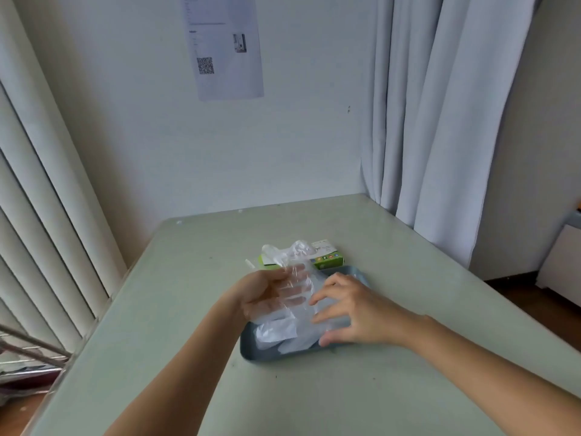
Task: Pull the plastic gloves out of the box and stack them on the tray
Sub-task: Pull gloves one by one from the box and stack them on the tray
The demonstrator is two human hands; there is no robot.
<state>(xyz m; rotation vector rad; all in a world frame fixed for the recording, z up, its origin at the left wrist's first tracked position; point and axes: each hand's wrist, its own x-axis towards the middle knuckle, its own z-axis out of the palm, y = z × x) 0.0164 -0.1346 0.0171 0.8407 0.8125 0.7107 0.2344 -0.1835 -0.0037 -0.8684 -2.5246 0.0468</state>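
Wall sheet [223,45]: printed lines, too blurred to read; one bolder heading, illegible.
QR code [205,65]: on wall sheet, below the txt, left side; the only sign that can be made out.
Box [328,259]: green/white, row of small coloured icons on its front side; lettering too small to read, brand illegible.
Nos.: none legible.

Field notes: the gloves [292,278] are thin clear plastic film, crinkled, with glossy glints. The tray [248,350] is smooth grey-blue plastic, matt. The box [330,262] is printed card with a slight sheen. The table [314,398] has a pale green top, smooth and matt, with a few dark specks. The curtain [440,121] is soft pale cloth in folds. The sheet [226,45] hung behind is plain printed paper. The floor [518,300] is dark wood.
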